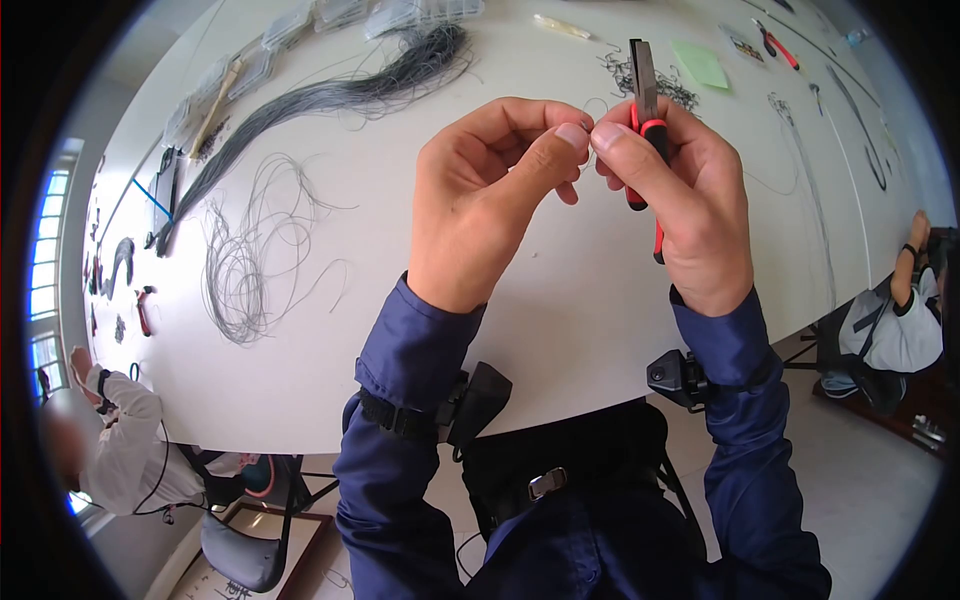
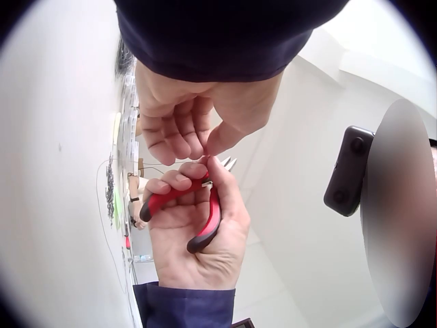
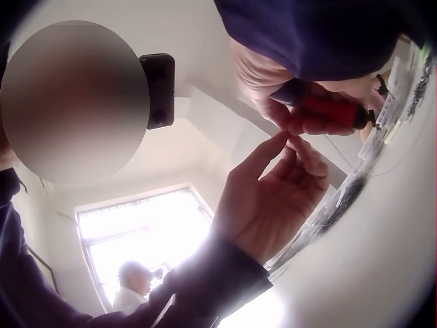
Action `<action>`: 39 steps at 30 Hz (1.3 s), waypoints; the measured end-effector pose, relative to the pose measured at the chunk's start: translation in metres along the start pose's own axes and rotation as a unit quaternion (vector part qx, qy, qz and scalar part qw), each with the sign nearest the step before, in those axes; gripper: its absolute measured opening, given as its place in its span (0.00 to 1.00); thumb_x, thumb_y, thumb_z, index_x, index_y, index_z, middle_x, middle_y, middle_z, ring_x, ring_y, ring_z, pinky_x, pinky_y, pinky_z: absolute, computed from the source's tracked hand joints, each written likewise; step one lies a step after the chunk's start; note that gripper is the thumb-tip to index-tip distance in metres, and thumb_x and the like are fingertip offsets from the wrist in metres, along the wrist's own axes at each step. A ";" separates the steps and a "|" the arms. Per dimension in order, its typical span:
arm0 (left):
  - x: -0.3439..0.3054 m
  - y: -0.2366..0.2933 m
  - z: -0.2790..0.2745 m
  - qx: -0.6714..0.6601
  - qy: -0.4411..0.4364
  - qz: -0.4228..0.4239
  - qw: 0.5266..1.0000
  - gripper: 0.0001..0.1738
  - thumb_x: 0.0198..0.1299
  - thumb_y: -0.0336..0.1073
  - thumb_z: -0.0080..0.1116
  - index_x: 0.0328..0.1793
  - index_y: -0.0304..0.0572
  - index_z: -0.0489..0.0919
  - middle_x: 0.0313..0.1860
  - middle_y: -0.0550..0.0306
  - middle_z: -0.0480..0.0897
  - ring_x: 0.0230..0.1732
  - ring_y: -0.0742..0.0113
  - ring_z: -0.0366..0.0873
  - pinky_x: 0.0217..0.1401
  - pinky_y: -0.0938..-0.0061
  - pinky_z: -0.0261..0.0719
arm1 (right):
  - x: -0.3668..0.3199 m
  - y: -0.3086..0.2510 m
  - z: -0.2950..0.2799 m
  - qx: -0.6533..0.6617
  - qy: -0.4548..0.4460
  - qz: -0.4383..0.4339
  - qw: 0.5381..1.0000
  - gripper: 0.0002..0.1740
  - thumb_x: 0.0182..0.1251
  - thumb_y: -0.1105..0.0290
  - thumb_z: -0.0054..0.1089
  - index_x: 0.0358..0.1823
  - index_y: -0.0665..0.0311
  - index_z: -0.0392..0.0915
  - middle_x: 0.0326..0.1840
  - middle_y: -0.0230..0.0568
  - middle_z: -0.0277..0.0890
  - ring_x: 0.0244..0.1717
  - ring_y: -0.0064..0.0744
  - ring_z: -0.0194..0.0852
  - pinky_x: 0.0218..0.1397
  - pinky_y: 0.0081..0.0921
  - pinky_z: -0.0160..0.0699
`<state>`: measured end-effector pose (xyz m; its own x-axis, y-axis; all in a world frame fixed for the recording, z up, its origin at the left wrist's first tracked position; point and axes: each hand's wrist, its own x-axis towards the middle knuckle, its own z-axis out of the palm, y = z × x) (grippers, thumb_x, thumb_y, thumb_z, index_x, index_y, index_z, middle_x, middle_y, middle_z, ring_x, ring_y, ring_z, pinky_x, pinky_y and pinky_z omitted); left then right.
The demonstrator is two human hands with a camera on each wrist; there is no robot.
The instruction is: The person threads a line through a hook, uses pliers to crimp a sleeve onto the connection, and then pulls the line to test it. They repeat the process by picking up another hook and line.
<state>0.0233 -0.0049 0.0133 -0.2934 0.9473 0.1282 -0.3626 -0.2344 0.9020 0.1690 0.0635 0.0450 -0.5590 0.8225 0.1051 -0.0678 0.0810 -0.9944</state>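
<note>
Above the white table, the fingertips of both hands meet at one spot. My left hand (image 1: 475,205) pinches the end of a thin wire (image 1: 596,99) between thumb and forefinger, its other fingers loosely bent. My right hand (image 1: 695,195) holds red-and-black pliers (image 1: 655,135) against the palm, the metal nose pointing away from me. Its thumb and forefinger also pinch right beside the left fingertips. In the left wrist view, the pliers' handles (image 2: 215,215) lie spread across the right palm. Whatever small piece sits between the fingertips is mostly hidden.
A long bundle of dark wire (image 1: 330,95) stretches over the table's left side, with a loose tangle (image 1: 240,270) nearer me. Small dark wire pieces (image 1: 675,92) lie beyond my right hand, by a green note (image 1: 702,63). Other pliers (image 1: 778,47) rest far right. People sit at both sides.
</note>
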 end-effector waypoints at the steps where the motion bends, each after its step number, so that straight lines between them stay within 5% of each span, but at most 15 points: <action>1: 0.000 0.000 -0.001 0.004 -0.003 -0.006 1.000 0.10 0.68 0.31 0.58 0.49 0.28 0.80 0.36 0.54 0.83 0.35 0.68 0.79 0.42 0.72 0.78 | 0.000 0.000 0.001 -0.001 -0.001 -0.009 1.000 0.09 0.67 0.68 0.65 0.39 0.67 0.78 0.31 0.31 0.79 0.33 0.15 0.73 0.39 0.14 0.72; 17: -0.001 -0.004 -0.002 -0.102 -0.018 -0.058 0.993 0.10 0.71 0.33 0.51 0.48 0.36 0.79 0.35 0.55 0.81 0.34 0.63 0.79 0.42 0.67 0.77 | -0.001 0.002 0.010 -0.027 0.022 -0.051 0.998 0.07 0.68 0.73 0.61 0.37 0.71 0.75 0.27 0.39 0.81 0.25 0.22 0.77 0.32 0.20 0.77; 20: 0.000 -0.005 -0.005 -0.155 -0.024 -0.064 0.986 0.08 0.66 0.30 0.58 0.45 0.31 0.79 0.36 0.54 0.81 0.35 0.68 0.80 0.39 0.69 0.81 | -0.001 0.006 0.009 -0.031 0.017 -0.060 0.998 0.07 0.68 0.73 0.62 0.38 0.71 0.75 0.28 0.39 0.81 0.25 0.21 0.77 0.32 0.20 0.77; 39: 0.000 -0.007 0.001 -0.102 -0.005 -0.046 0.994 0.08 0.71 0.33 0.52 0.46 0.37 0.79 0.36 0.55 0.81 0.35 0.65 0.81 0.38 0.67 0.82 | 0.000 0.009 0.011 -0.068 0.040 -0.075 0.994 0.08 0.68 0.72 0.62 0.36 0.70 0.75 0.25 0.37 0.81 0.21 0.18 0.74 0.26 0.18 0.74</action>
<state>0.0269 -0.0035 0.0078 -0.2430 0.9685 0.0544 -0.5597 -0.1857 0.8076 0.1594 0.0578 0.0357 -0.4826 0.8376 0.2560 -0.0295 0.2766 -0.9605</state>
